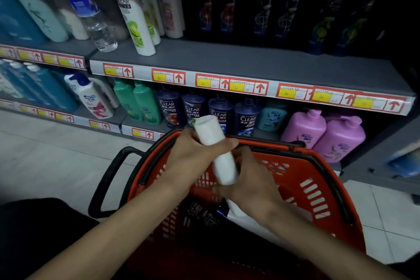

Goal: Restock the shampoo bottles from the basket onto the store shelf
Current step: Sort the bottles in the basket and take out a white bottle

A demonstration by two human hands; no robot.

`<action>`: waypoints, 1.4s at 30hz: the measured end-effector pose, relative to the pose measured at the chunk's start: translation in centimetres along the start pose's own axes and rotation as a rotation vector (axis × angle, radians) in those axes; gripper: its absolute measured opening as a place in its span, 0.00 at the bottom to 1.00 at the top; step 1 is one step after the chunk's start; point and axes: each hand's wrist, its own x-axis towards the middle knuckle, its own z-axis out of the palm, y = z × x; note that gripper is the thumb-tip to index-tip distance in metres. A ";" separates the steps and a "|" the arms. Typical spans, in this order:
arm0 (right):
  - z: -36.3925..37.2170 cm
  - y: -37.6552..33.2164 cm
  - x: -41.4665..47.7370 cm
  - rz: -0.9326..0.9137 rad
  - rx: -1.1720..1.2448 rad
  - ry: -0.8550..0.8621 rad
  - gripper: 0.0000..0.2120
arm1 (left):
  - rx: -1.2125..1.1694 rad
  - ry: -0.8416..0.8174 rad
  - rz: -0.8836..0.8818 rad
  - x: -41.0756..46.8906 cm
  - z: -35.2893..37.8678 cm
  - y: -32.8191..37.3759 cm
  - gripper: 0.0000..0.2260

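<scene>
Above the red basket (318,179) a white shampoo bottle (223,166) is held tilted, its flat end pointing up toward the shelves. My left hand (193,154) grips its upper part with fingers wrapped round it. Around the bottle's lower end my right hand (252,179) curls from the right. Inside the basket lie a dark Clear bottle (200,211) and another white bottle (245,216), partly hidden by my right wrist. The grey upper shelf (227,63) has a bare stretch in front of dark Clear bottles (216,2) and to the right of a white Clear bottle (136,27).
A clear water bottle (93,16) leans on the upper shelf at left. The lower shelf holds green, dark blue and pink pump bottles (322,134). The basket's black handle (106,179) sticks out left over the pale tiled floor (45,154).
</scene>
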 end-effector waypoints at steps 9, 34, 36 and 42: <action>-3.1 0.1 0.4 0.228 0.683 -0.039 0.28 | -0.096 -0.119 -0.115 -0.8 -1.7 1.5 0.22; -5.6 -2.7 0.1 0.031 1.381 -0.332 0.24 | -0.194 -0.121 0.440 -1.4 -3.6 1.4 0.07; -5.1 -3.8 0.4 0.004 1.288 -0.260 0.23 | -0.161 -0.165 0.451 -1.5 -3.7 1.4 0.08; -4.2 -7.3 1.7 -0.113 1.045 -0.078 0.27 | -0.084 -0.149 0.495 -1.1 -5.2 -0.1 0.18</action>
